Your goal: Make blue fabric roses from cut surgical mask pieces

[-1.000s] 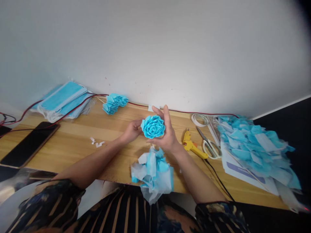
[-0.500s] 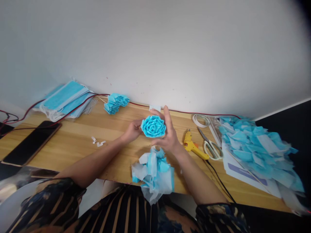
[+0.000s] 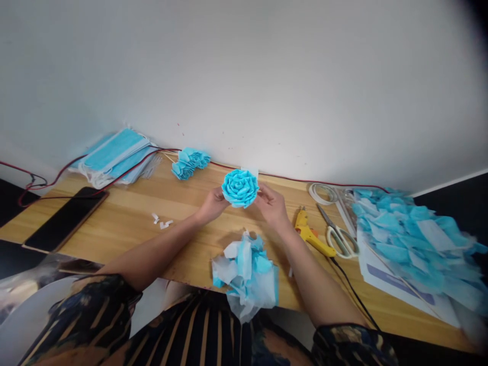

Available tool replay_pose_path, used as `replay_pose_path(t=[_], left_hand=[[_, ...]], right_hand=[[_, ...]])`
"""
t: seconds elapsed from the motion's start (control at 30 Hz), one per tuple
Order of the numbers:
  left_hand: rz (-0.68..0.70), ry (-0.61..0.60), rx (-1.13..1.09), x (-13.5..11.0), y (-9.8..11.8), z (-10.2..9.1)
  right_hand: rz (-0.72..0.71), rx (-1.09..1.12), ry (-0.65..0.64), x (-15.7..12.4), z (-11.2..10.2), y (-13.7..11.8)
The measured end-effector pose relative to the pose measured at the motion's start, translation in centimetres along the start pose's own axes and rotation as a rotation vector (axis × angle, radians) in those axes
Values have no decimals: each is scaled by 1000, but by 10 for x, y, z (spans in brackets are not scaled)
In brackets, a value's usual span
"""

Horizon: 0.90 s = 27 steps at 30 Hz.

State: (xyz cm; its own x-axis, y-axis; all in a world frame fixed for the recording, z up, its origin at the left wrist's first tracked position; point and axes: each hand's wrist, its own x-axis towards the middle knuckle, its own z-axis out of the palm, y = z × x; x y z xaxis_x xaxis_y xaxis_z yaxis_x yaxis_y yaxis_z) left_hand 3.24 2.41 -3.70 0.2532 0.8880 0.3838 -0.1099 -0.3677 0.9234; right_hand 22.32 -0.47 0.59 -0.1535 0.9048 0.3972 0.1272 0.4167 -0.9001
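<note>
A blue rose made of folded mask fabric [image 3: 240, 188] is held up over the middle of the table, its spiral of petals facing me. My left hand [image 3: 213, 204] grips it from the left, fingertips tucked behind the bloom. On the other side, my right hand [image 3: 271, 204] has its fingers closed at the rose's right edge and underside. Whatever stem it has is hidden behind the petals. Below the hands, a crumpled heap of blue and white fabric scraps [image 3: 247, 274] hangs over the table's front edge.
Finished blue flowers [image 3: 189, 162] lie at the back left beside stacked face masks [image 3: 118, 152]. A phone [image 3: 66, 218] rests at the left. To the right are a yellow glue gun [image 3: 310, 234], scissors [image 3: 339, 234], a tape roll [image 3: 323, 193] and piled blue fabric pieces [image 3: 419, 239].
My right hand has gone from spread fingers around the rose to closed fingers at its edge. The rose has risen slightly, and the view has shifted a little left.
</note>
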Motion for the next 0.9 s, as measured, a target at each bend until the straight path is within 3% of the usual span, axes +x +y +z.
replay_pose_path(t=[0.47,0.67,0.9], left_hand=[[31,-41,89,-6,9,2],[5,-81,148,-6,21,1],[-46,-50,204,-8,29,0]], right_hand=[[-124,-128,-77,-3,7,-2],[-161,-169,45,0,1,-3],[-64,-199,155,2,-11,-8]])
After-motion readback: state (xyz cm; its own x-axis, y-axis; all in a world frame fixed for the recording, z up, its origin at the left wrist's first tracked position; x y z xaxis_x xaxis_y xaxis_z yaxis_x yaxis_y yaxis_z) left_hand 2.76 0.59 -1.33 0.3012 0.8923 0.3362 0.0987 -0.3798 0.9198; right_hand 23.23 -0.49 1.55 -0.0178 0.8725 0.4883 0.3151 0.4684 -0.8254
